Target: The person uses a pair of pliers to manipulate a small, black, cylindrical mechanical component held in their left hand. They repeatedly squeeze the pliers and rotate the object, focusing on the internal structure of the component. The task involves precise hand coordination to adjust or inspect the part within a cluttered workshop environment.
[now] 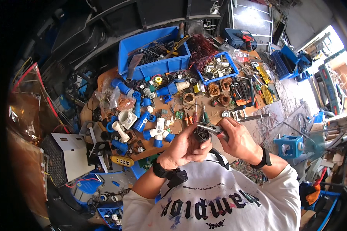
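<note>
Close to my chest, my left hand is wrapped round a small black cylindrical part, its open end facing up. My right hand grips a pair of pliers with a reddish handle. The metal jaws reach over the rim of the black part; whether they pinch anything inside is too small to tell. Beyond my hands on the wooden table lie a green-handled screwdriver and a small green circuit board. To their left rests a white multi-way connector with blue ends.
A large blue bin of scrap and tools stands at the back, beside a blue tray of metal pieces. Blue industrial plugs and rusty square parts crowd the table. A tool set lies right; a blue stool stands beyond.
</note>
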The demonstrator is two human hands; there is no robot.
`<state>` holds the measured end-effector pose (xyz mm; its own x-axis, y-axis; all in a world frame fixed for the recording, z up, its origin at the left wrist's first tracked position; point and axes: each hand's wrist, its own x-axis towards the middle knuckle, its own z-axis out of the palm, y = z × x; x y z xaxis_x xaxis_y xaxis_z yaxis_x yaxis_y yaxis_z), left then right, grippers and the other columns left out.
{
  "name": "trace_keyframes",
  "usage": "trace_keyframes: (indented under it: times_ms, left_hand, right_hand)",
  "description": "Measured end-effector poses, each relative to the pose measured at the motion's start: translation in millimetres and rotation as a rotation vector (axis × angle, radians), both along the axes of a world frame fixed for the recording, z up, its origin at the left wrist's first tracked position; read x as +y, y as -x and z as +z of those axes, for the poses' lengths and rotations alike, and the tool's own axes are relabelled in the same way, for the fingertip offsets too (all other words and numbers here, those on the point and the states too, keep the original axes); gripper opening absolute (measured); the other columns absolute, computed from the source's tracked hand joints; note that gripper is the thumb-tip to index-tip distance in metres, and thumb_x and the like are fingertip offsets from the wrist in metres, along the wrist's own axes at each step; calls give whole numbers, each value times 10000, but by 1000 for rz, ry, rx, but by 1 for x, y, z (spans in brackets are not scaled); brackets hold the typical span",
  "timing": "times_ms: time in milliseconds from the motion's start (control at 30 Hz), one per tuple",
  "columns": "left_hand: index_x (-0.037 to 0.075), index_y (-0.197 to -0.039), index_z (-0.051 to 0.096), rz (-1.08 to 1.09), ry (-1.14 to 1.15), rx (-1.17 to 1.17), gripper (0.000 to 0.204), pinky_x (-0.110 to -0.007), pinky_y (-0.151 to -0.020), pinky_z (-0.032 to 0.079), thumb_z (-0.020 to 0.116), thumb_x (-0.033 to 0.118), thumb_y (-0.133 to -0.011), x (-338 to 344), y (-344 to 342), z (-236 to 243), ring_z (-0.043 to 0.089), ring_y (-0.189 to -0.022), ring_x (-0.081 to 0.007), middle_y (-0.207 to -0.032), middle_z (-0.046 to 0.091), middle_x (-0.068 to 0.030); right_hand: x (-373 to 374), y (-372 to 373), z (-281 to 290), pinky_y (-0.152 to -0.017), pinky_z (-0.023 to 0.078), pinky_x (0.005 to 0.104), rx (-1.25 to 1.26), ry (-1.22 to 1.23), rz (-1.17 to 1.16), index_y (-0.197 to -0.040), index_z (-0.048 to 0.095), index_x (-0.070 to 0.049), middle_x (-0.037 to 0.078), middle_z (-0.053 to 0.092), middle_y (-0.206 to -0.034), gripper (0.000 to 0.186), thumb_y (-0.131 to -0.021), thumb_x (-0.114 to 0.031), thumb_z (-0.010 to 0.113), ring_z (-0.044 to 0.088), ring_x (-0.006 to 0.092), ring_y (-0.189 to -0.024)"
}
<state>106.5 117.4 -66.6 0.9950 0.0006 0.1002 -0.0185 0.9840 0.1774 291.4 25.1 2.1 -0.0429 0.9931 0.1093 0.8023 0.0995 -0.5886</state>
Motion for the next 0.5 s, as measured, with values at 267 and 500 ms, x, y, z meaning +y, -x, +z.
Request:
trace_keyframes:
  times_ms: [267, 500]
  left_hand:
    - [21, -1267, 464, 1064, -971, 418, 490, -220, -642, 490, 708, 252, -910, -31, -27, 6, 608, -751, -97, -909, 609, -44]
    - [40, -1015, 550, 1112, -990, 615, 388, -278, -573, 452, 494, 423, -1005, -47, -84, -3, 569, -627, -96, -692, 585, -30]
  right_hand:
    - [0, -22, -6, -692, 467, 470, -20, 45, -73, -968, 531, 22, 231, 557, -852, 169, -814, -1, 596, 552, 471, -808]
    - [-11, -71, -25, -761, 510, 385, -50, 133, -204, -1165, 562, 67, 222, 668, -956, 283, -919, -71, 591, 657, 329, -852]
